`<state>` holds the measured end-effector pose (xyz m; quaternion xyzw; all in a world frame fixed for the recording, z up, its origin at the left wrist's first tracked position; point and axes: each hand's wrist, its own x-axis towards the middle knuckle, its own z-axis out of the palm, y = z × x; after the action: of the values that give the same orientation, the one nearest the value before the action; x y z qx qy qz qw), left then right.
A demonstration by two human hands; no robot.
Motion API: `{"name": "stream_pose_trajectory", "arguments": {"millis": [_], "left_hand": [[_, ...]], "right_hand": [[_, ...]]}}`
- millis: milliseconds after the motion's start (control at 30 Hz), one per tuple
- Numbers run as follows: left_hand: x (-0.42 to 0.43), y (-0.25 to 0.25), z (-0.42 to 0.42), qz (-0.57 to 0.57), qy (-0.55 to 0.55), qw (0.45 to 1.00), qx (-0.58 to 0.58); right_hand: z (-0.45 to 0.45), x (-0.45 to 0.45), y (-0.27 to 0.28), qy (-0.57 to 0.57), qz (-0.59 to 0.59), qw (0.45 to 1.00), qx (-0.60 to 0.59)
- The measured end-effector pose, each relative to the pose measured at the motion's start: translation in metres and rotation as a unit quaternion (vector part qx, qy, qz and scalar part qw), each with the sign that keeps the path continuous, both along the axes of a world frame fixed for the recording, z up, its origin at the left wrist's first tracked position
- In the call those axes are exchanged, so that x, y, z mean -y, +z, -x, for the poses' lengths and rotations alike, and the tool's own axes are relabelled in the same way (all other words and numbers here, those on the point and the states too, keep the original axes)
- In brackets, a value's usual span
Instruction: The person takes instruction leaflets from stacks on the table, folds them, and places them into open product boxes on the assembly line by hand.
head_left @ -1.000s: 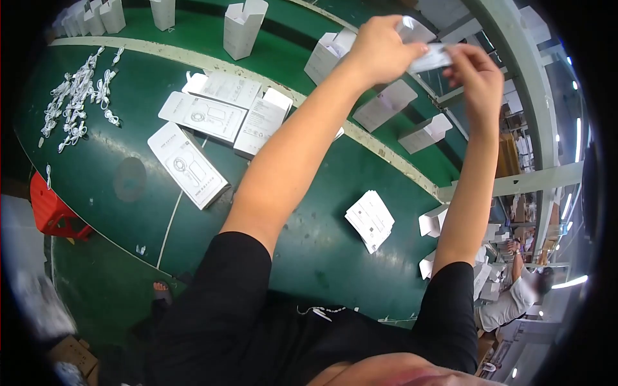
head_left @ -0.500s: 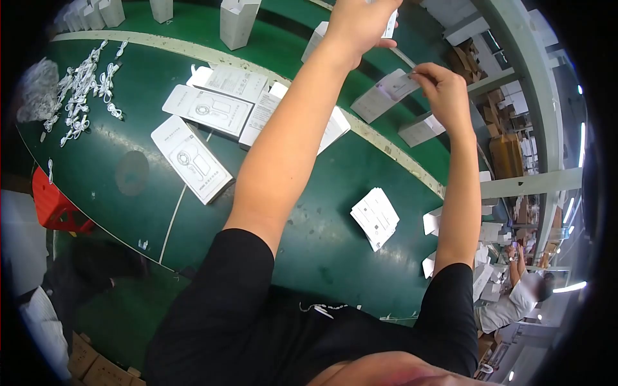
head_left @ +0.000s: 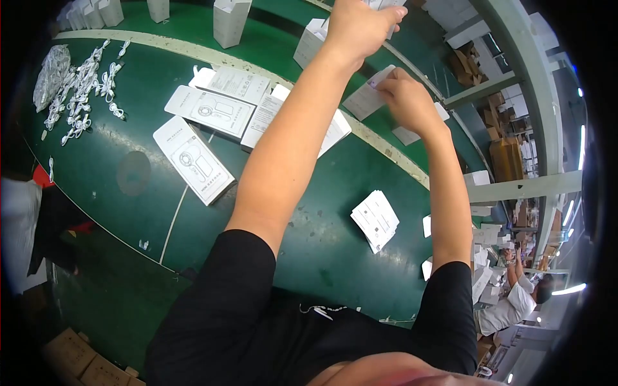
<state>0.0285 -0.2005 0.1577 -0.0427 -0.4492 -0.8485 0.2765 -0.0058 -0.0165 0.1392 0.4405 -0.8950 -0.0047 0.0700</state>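
My left hand [head_left: 362,29] is raised at the top edge, closed around white folded papers [head_left: 381,4] that are partly cut off by the frame. My right hand [head_left: 409,100] is at the open top of a white box [head_left: 364,101], its fingers bent together at the rim; whatever they pinch is hidden. Another white box [head_left: 311,44] stands beside my left wrist, and a further box [head_left: 405,135] is partly behind my right hand. A stack of white printed leaflets [head_left: 375,220] lies on the green table [head_left: 309,251] between my forearms.
Printed flat boxes [head_left: 194,161] lie left of my left forearm. Bundled white cables [head_left: 80,96] and a clear plastic bag [head_left: 51,77] are at the far left. Upright boxes [head_left: 230,22] stand on the green strip beyond the pale edge. A person [head_left: 515,302] works at right.
My right hand has moved left and lower, closer to the box opening. The boxes on the green strip have shifted slightly left. A person at the lower left has moved in front of the red stool.
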Motion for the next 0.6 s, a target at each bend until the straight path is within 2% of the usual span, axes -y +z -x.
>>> {"name": "stream_pose_trajectory", "arguments": {"millis": [67,200,233,267,333,367,433,533,567,600], "left_hand": [[0.0,0.001,-0.002,0.009,0.001,1.0,0.003],[-0.003,0.0,-0.006,0.055,0.018,0.998,-0.003],[-0.003,-0.006,0.002,0.072,0.018,0.996,-0.041],[-0.005,-0.016,0.012,0.1,0.018,0.994,-0.041],[-0.008,-0.016,0.004,0.166,-0.006,0.986,-0.022],[-0.013,-0.017,0.006,0.215,0.002,0.976,-0.023],[-0.024,-0.017,0.004,0.326,0.025,0.944,-0.034],[-0.037,-0.022,0.019,0.392,0.005,0.915,-0.1],[-0.032,-0.002,-0.01,0.387,-0.043,0.921,-0.025],[-0.037,-0.007,0.001,0.372,-0.055,0.926,-0.033]], "right_hand": [[-0.002,0.001,0.003,-0.001,-0.022,1.0,-0.012],[-0.008,0.002,0.029,-0.02,0.078,0.994,0.077],[-0.005,-0.002,0.035,0.005,0.143,0.989,0.035],[-0.003,-0.003,0.039,0.007,0.264,0.964,0.043],[0.003,-0.006,0.064,0.048,0.39,0.911,0.124],[0.002,-0.007,0.076,0.077,0.404,0.901,0.14],[-0.001,-0.008,0.09,0.064,0.37,0.922,0.097],[-0.001,-0.018,0.104,-0.004,0.276,0.959,0.063],[-0.004,-0.024,0.108,-0.007,0.271,0.962,0.037],[-0.003,-0.03,0.109,-0.003,0.306,0.95,0.061]]}}
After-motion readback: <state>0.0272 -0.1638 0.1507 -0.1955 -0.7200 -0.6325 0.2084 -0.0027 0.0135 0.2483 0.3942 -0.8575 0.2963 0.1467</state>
